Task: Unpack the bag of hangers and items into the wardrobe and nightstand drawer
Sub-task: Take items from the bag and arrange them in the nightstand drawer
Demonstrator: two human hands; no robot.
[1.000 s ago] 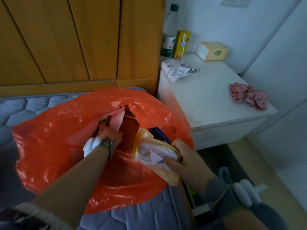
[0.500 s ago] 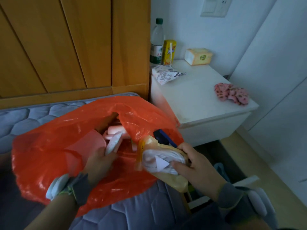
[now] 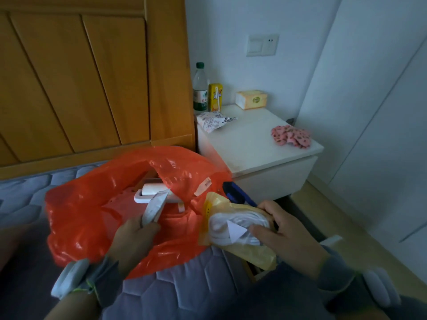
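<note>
An orange plastic bag lies open on the grey quilted mattress. My left hand is at the bag's mouth, gripping a flat white-grey packet that points up into the opening. Inside the bag lies a white lint roller; other contents are hidden. My right hand holds a yellow pouch with something white coiled inside, at the bag's right edge. A blue item pokes out behind the pouch. The white nightstand stands to the right of the bed.
On the nightstand are a green-capped bottle, a yellow carton, a tissue pack, a printed packet and a pink patterned cloth. A wooden headboard rises behind the bed. White wardrobe panels fill the right side.
My left hand has drawn back out of the bag with the flat packet in it. My head has lifted, showing more wall. The right hand still holds the yellow pouch.
</note>
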